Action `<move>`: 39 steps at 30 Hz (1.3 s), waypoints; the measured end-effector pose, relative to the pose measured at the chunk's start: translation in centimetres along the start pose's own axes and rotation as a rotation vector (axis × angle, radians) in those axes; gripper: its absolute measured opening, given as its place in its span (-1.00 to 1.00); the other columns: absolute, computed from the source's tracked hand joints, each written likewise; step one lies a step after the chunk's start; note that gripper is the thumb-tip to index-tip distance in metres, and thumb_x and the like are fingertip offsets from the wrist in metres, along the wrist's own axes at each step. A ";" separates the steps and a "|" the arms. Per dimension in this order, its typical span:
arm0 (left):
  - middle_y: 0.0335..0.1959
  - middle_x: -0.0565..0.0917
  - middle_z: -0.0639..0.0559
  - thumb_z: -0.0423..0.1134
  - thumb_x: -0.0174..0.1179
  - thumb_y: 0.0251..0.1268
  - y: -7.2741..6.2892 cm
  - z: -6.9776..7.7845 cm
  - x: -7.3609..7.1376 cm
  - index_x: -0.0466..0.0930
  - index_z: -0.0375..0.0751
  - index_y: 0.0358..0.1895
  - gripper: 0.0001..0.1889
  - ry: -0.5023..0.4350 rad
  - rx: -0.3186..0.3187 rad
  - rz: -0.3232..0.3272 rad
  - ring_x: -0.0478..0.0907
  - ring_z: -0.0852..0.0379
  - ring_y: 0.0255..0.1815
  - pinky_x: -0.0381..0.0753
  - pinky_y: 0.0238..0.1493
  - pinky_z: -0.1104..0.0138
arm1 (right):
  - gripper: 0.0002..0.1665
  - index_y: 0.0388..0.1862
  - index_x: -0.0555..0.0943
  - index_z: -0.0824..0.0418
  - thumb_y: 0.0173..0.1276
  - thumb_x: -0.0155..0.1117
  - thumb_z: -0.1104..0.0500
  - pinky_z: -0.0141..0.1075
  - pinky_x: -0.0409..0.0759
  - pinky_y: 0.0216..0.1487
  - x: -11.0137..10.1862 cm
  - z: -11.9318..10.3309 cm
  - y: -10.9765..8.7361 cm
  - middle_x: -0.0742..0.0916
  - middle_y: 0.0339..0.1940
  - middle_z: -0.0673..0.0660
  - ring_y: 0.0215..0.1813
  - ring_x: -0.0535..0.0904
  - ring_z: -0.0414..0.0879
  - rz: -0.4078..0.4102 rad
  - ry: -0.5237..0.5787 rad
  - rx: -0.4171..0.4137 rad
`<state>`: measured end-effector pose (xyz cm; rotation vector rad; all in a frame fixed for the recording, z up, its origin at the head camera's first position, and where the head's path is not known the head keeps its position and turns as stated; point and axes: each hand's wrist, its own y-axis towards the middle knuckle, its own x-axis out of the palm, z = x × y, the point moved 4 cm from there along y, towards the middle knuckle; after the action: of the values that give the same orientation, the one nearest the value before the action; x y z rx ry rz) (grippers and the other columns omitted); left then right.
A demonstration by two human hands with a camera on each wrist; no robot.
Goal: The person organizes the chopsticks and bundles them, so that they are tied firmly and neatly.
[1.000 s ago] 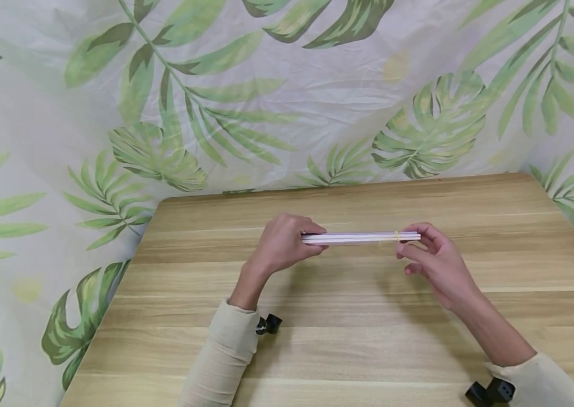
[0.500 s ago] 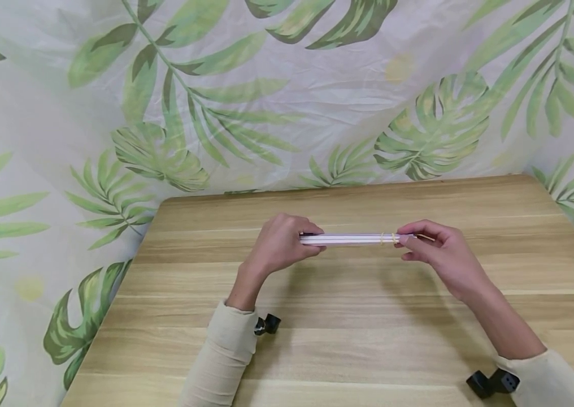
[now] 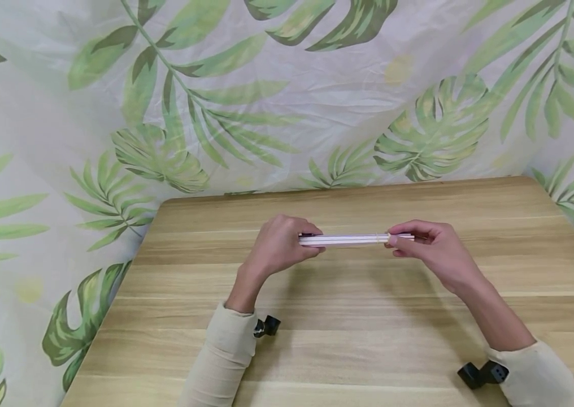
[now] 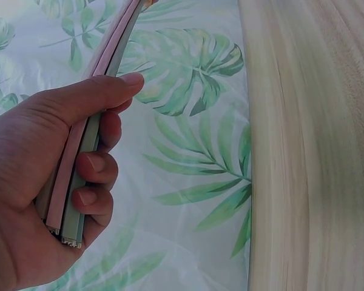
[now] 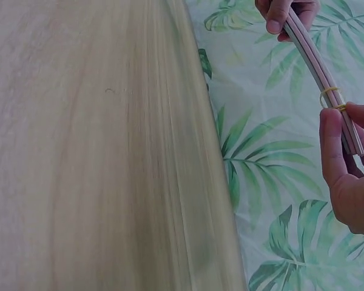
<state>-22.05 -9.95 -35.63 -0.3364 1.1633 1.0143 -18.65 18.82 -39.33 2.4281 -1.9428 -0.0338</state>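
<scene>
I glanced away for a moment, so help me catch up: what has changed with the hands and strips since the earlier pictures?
The right hand has moved along the bundle of strips toward the left hand, and now pinches the bundle at the yellow band. The left hand holds the other end as before.

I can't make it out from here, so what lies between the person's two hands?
A slim bundle bridges left hand and right hand, a yellow band around it near the right; head and right wrist views show this.

texts, labels: none readable | wrist views: dim, apparently none either
</scene>
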 end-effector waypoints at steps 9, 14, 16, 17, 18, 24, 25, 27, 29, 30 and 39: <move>-0.40 0.83 0.29 -0.16 0.61 0.18 0.2 0.6 0.6 0.89 0.09 -0.26 -0.90 0.004 0.014 -0.008 0.54 0.42 -0.52 0.48 -0.40 0.42 | -0.54 0.13 0.73 0.51 0.35 0.58 0.26 -0.27 0.81 -0.04 1.8 0.5 1.1 0.89 -0.25 -0.07 -0.19 0.85 -0.17 -0.021 -0.133 0.050; -0.39 0.83 0.29 -0.16 0.61 0.18 0.0 0.4 0.4 0.88 0.09 -0.27 -0.90 0.005 0.008 0.000 0.54 0.41 -0.51 0.50 -0.39 0.40 | -0.48 0.20 0.69 0.52 0.36 0.58 0.26 -0.25 0.81 -0.03 2.1 0.2 1.2 0.89 -0.19 -0.10 -0.14 0.86 -0.16 -0.050 -0.137 0.057; -0.38 0.84 0.27 -0.15 0.61 0.19 0.1 0.4 0.4 0.89 0.08 -0.24 -0.89 -0.001 0.008 0.001 0.55 0.40 -0.50 0.51 -0.38 0.40 | -0.47 0.25 0.66 0.50 0.38 0.56 0.26 -0.24 0.81 -0.02 1.9 -0.1 1.1 0.87 -0.13 -0.10 -0.10 0.86 -0.15 -0.066 -0.136 0.048; -0.37 0.84 0.26 -0.14 0.61 0.20 0.1 0.4 0.3 0.89 0.07 -0.24 -0.89 -0.007 0.007 0.002 0.56 0.40 -0.50 0.51 -0.38 0.40 | -0.46 0.27 0.65 0.49 0.40 0.54 0.27 -0.24 0.81 -0.02 1.8 -0.2 1.1 0.87 -0.10 -0.10 -0.09 0.86 -0.16 -0.072 -0.133 0.043; -0.36 0.85 0.25 -0.14 0.61 0.20 0.1 0.4 0.2 0.89 0.07 -0.23 -0.89 -0.011 0.005 0.005 0.56 0.39 -0.50 0.51 -0.38 0.39 | -0.48 0.28 0.65 0.46 0.42 0.52 0.27 -0.23 0.81 -0.01 1.6 -0.4 1.0 0.86 -0.08 -0.09 -0.08 0.86 -0.17 -0.076 -0.132 0.036; -0.39 0.83 0.24 -0.17 0.60 0.21 0.0 0.1 -0.2 0.89 0.06 -0.25 -0.91 -0.046 -0.014 0.031 0.55 0.35 -0.50 0.49 -0.39 0.39 | -0.65 0.23 0.67 0.35 0.57 0.36 0.23 -0.26 0.80 -0.01 0.6 -1.2 0.6 0.85 -0.05 -0.01 -0.03 0.84 -0.16 -0.055 -0.083 -0.004; -0.39 0.83 0.24 -0.17 0.60 0.21 0.0 0.0 -0.2 0.88 0.06 -0.26 -0.91 -0.049 -0.015 0.033 0.54 0.35 -0.50 0.49 -0.40 0.39 | -0.67 0.22 0.67 0.36 0.58 0.35 0.23 -0.27 0.80 -0.01 0.6 -1.2 0.6 0.84 -0.06 -0.01 -0.03 0.84 -0.14 -0.052 -0.072 -0.008; -0.39 0.83 0.24 -0.17 0.60 0.21 0.0 0.0 -0.3 0.89 0.06 -0.25 -0.91 -0.051 -0.014 0.033 0.55 0.36 -0.50 0.49 -0.39 0.39 | -0.70 0.18 0.68 0.37 0.59 0.34 0.23 -0.28 0.80 -0.02 0.5 -1.2 0.5 0.84 -0.09 -0.04 -0.04 0.84 -0.15 -0.049 -0.059 -0.011; -0.39 0.83 0.24 -0.17 0.61 0.20 0.0 -0.1 -0.3 0.89 0.06 -0.25 -0.90 -0.045 -0.011 0.032 0.55 0.37 -0.50 0.51 -0.38 0.39 | -0.75 0.13 0.70 0.35 0.58 0.34 0.25 -0.29 0.80 -0.02 0.5 -1.1 0.5 0.83 -0.11 -0.04 -0.06 0.84 -0.17 -0.049 -0.049 -0.013; -0.38 0.83 0.24 -0.17 0.61 0.20 0.0 -0.1 -0.2 0.89 0.06 -0.24 -0.89 -0.042 -0.009 0.030 0.56 0.38 -0.50 0.52 -0.38 0.39 | -0.77 0.10 0.71 0.34 0.57 0.35 0.26 -0.29 0.80 -0.02 0.6 -1.1 0.5 0.83 -0.13 -0.04 -0.07 0.84 -0.17 -0.047 -0.043 -0.012; -0.37 0.84 0.25 -0.15 0.61 0.19 0.1 0.4 0.0 0.89 0.08 -0.23 -0.88 -0.007 0.018 0.022 0.58 0.41 -0.48 0.54 -0.37 0.41 | -0.84 -0.01 0.77 0.31 0.48 0.42 0.34 -0.28 0.80 -0.04 0.9 -0.6 0.5 0.87 -0.20 -0.03 -0.15 0.86 -0.18 -0.041 0.021 -0.011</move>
<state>-21.85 -9.62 -35.44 -0.3063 1.1711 1.0228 -18.93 17.79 -38.68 2.4504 -1.8794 -0.0198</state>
